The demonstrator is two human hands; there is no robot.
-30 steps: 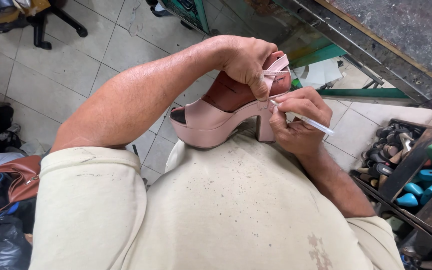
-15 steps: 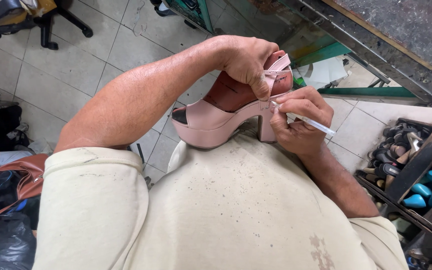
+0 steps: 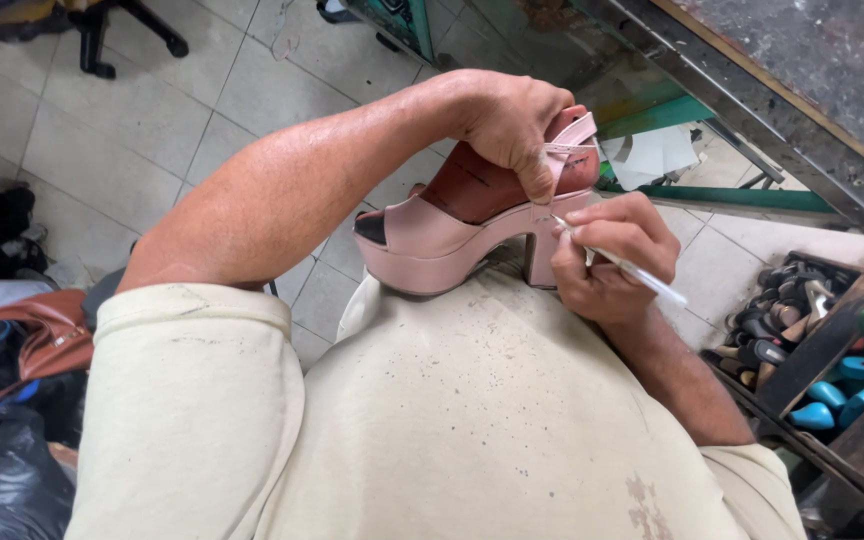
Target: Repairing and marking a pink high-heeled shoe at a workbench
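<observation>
Nothing much has shifted since a moment ago: your left hand (image 3: 512, 125) still clamps the heel end of the pink platform sandal (image 3: 452, 235), propped against your shirt front. Your right hand (image 3: 612, 260) pinches a thin white pen (image 3: 620, 262), tip at the sandal's back edge, possibly touching. Your left forearm crosses over the tiled floor (image 3: 132, 120). A wooden rack of heel pieces (image 3: 792, 320) sits to your right, a brown bag (image 3: 42, 335) to your left.
</observation>
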